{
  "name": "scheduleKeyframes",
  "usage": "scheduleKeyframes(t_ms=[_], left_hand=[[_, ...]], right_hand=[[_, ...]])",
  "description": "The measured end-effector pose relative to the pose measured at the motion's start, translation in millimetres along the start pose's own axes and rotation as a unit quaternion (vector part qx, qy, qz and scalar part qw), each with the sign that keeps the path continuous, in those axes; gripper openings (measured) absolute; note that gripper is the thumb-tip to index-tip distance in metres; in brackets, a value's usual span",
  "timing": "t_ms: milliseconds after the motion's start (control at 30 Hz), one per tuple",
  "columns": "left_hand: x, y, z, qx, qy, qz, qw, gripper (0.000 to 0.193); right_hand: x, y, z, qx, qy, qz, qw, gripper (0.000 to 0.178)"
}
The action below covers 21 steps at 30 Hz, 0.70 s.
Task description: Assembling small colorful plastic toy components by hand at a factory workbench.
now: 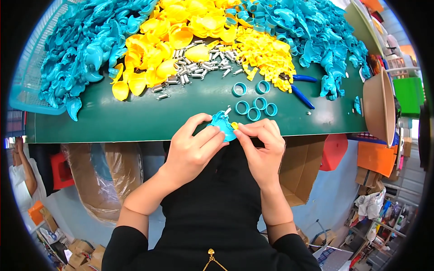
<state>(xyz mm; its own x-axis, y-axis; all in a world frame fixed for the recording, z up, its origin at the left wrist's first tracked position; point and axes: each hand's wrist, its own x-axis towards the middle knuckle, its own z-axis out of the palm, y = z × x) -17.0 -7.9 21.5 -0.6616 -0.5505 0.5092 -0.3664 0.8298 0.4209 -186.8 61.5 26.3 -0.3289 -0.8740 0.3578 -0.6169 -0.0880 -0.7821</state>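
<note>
My left hand [194, 147] is closed on a turquoise plastic shell half [221, 121], held just over the table's near edge. A small silver metal piece [227, 110] stands at the shell's upper side. Between thumb and forefinger, my right hand [263, 147] pinches a small yellow plastic piece [234, 126] against the shell's right side. Beyond my hands, several turquoise rings [254, 114] lie on the green table [149, 113]. Silver metal springs or pins [192, 67] are heaped farther back, beside small yellow plastic pieces [266, 54].
Yellow rounded shells [181, 36] pile up at the back middle. Turquoise parts fill a blue basket [34, 86] at the left, and another turquoise heap [312, 36] lies right. Blue-handled pliers [302, 95] rest near the small yellow pieces. A tan basin [379, 106] stands at the right edge.
</note>
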Motion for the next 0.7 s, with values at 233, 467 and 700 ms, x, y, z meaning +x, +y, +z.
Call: scheduleKeyframes(t_ms=[233, 467, 700], left_hand=[[-0.4, -1.2, 1.8, -0.017, 0.003, 0.000, 1.000, 0.030], [-1.8, -5.7, -8.3, 0.009, -0.038, 0.022, 0.999, 0.023], [-14.6, -1.7, -19.8, 0.169, -0.036, 0.012, 0.985, 0.026]], right_hand=[[-2.0, -0.5, 17.2, -0.107, 0.022, -0.055, 0.993, 0.017], [6.1, -25.6, -8.5, -0.156, -0.088, -0.055, 0.982, 0.018], [123.8, 1.4, 19.1, -0.097, -0.091, -0.133, 0.982, 0.014]])
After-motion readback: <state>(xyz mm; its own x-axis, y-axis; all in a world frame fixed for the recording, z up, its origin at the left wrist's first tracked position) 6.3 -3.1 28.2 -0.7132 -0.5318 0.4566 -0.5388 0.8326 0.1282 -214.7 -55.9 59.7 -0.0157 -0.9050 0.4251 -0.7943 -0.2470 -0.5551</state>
